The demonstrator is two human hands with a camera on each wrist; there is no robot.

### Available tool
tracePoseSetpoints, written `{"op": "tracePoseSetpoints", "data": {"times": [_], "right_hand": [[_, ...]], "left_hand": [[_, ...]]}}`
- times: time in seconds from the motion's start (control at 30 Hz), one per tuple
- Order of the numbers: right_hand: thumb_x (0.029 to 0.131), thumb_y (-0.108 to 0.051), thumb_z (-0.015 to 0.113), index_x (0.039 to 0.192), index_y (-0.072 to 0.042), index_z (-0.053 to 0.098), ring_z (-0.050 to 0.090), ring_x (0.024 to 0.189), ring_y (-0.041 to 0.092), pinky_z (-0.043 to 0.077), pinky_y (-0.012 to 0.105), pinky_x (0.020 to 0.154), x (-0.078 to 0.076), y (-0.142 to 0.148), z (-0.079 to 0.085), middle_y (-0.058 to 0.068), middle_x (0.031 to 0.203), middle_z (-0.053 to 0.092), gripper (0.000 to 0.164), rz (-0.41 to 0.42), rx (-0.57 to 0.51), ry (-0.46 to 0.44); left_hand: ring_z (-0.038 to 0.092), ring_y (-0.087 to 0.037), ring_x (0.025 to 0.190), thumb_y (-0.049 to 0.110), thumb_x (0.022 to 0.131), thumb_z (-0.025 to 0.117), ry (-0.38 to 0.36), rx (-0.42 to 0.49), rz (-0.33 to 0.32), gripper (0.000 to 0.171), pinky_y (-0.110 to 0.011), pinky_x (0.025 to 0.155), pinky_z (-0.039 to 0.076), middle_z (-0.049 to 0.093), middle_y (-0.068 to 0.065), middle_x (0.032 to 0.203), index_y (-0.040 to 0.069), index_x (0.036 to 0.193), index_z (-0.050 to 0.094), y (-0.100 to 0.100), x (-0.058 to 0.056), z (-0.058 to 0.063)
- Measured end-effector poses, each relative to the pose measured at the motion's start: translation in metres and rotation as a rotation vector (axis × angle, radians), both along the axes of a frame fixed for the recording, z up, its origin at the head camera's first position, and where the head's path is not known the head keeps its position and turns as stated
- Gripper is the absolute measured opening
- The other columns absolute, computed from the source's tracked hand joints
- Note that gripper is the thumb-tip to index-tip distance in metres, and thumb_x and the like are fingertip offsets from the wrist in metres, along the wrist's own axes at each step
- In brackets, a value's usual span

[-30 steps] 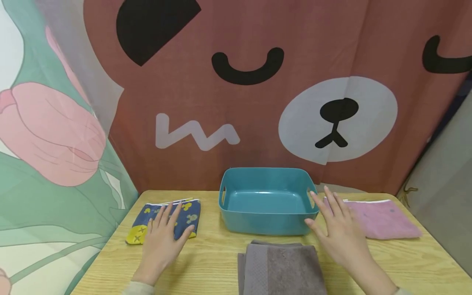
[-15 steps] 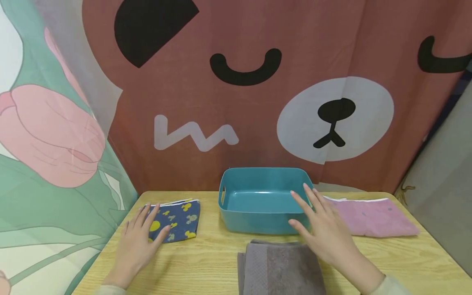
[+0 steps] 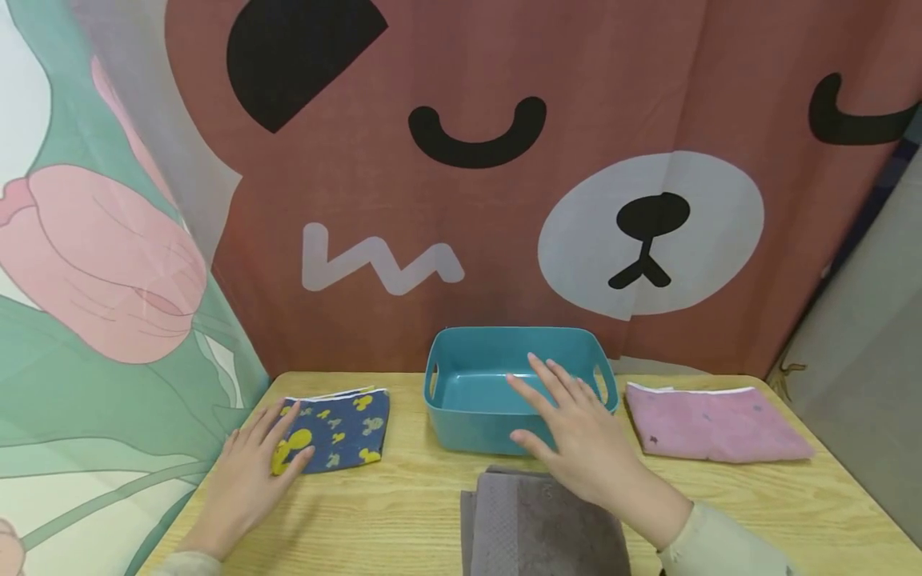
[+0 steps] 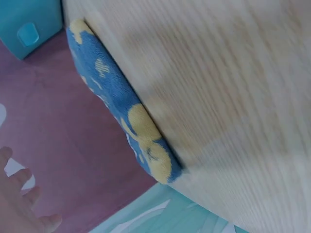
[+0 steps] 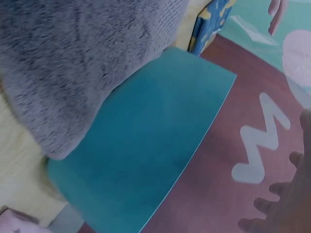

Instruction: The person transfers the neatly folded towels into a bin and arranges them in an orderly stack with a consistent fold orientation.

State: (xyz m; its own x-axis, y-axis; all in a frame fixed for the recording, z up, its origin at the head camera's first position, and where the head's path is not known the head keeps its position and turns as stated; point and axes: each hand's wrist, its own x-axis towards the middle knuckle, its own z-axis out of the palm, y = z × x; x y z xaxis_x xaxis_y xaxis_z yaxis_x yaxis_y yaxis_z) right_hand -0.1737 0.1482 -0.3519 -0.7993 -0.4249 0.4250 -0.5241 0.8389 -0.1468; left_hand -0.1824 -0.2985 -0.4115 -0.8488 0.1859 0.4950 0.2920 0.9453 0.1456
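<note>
My left hand, fingers spread and holding nothing, hovers over the left edge of a folded navy towel with yellow mouse-head shapes. In the left wrist view that towel lies flat on the wood, apart from the fingers. My right hand, also spread and holding nothing, is raised in front of a teal plastic basket with handle holes, overlapping its front right part in the head view. Below the right wrist lies a folded grey-brown towel, whose right corner the forearm partly covers. The right wrist view shows its thick pile close up.
A folded pink towel lies right of the basket. Everything stands on a light wooden table. A brown bear-print curtain hangs right behind it, a flower-print curtain on the left.
My left hand has moved left, uncovering most of the navy towel. My right hand has moved left from the pink towel's edge to in front of the basket. The towels have not moved.
</note>
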Motion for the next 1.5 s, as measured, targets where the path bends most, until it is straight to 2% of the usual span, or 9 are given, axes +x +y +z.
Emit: {"op": "tracePoseSetpoints", "data": {"times": [0.13, 0.43, 0.67, 0.87, 1.03, 1.27, 1.5], "right_hand": [[0.097, -0.053, 0.055, 0.156, -0.035, 0.029, 0.022, 0.147, 0.03, 0.028, 0.061, 0.111, -0.004, -0.015, 0.002, 0.001, 0.164, 0.016, 0.067, 0.051, -0.01, 0.005], [0.099, -0.051, 0.053, 0.156, -0.032, 0.031, 0.025, 0.147, 0.028, 0.029, 0.056, 0.112, -0.013, -0.044, -0.002, 0.001, 0.164, 0.019, 0.064, 0.154, -0.052, 0.013], [0.099, -0.053, 0.053, 0.156, -0.034, 0.03, 0.025, 0.147, 0.026, 0.03, 0.056, 0.112, -0.017, -0.069, -0.002, -0.001, 0.164, 0.019, 0.064, 0.167, -0.053, -0.021], [0.099, -0.052, 0.053, 0.156, -0.033, 0.032, 0.025, 0.147, 0.025, 0.029, 0.053, 0.114, -0.02, -0.09, -0.002, -0.002, 0.164, 0.018, 0.063, 0.188, -0.036, -0.016], [0.1, -0.054, 0.051, 0.156, -0.032, 0.031, 0.023, 0.147, 0.024, 0.029, 0.052, 0.114, -0.023, -0.106, -0.004, -0.002, 0.164, 0.016, 0.063, 0.205, -0.02, -0.017], [0.1, -0.056, 0.045, 0.156, -0.035, 0.029, 0.022, 0.148, 0.022, 0.028, 0.05, 0.115, -0.026, -0.122, -0.007, -0.003, 0.164, 0.016, 0.062, 0.215, -0.052, -0.03], [0.101, -0.052, 0.049, 0.156, -0.035, 0.029, 0.025, 0.147, 0.022, 0.029, 0.05, 0.114, -0.032, -0.138, -0.012, -0.004, 0.164, 0.018, 0.061, 0.229, -0.114, -0.042]], "left_hand": [[0.036, -0.044, 0.136, 0.045, 0.091, 0.068, 0.02, -0.029, -0.011, 0.074, -0.071, 0.099, 0.029, 0.042, -0.019, 0.15, 0.021, 0.154, 0.037, -0.01, -0.001, -0.001], [0.041, -0.046, 0.131, 0.039, 0.089, 0.072, 0.051, -0.051, -0.045, 0.072, -0.064, 0.099, 0.033, 0.046, -0.018, 0.147, 0.017, 0.151, 0.043, -0.035, -0.006, -0.006], [0.042, -0.046, 0.129, 0.037, 0.09, 0.071, 0.038, -0.041, -0.057, 0.072, -0.064, 0.099, 0.033, 0.047, -0.019, 0.146, 0.02, 0.153, 0.04, -0.047, -0.01, -0.009], [0.042, -0.047, 0.129, 0.037, 0.092, 0.069, 0.011, -0.023, -0.047, 0.068, -0.064, 0.1, 0.033, 0.046, -0.02, 0.146, 0.018, 0.152, 0.042, -0.057, -0.016, -0.012], [0.042, -0.048, 0.129, 0.04, 0.094, 0.067, -0.017, 0.01, -0.045, 0.067, -0.064, 0.099, 0.034, 0.045, -0.019, 0.148, 0.018, 0.151, 0.042, -0.063, -0.017, -0.011], [0.04, -0.05, 0.13, 0.038, 0.093, 0.068, -0.067, 0.057, -0.044, 0.069, -0.066, 0.099, 0.033, 0.042, -0.018, 0.151, 0.021, 0.153, 0.039, -0.068, -0.02, -0.013], [0.037, -0.054, 0.131, 0.04, 0.098, 0.061, -0.159, 0.155, -0.003, 0.066, -0.071, 0.098, 0.03, 0.037, -0.024, 0.152, 0.017, 0.155, 0.035, -0.072, -0.025, -0.014]]}}
